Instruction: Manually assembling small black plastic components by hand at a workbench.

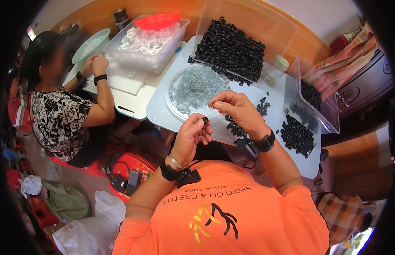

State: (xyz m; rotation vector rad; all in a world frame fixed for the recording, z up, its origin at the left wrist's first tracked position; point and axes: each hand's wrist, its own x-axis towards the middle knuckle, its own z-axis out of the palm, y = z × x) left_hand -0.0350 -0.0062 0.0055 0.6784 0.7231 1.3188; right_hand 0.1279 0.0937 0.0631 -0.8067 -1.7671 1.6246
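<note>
My left hand point(191, 138) is closed in a pinch on a small black ring point(205, 120), held up between thumb and fingertips over the near edge of the table. My right hand point(235, 108) is just above and to the right. Its thumb and forefinger pinch a tiny shiny piece point(210, 107), too small to name. Beyond both hands stands a round clear tray point(167, 95) with many small glinting pieces point(197, 85) spread in it. Loose black rings point(235, 127) lie on the table, partly behind my right forearm.
A clear bin of black rings point(229, 49) lies at the back, with another bin point(329, 110) at right beside a pile of rings point(297, 136). At left, a person point(63, 110) works near a tub point(159, 61) of white parts, a red dish point(157, 21) and a green basin point(89, 46).
</note>
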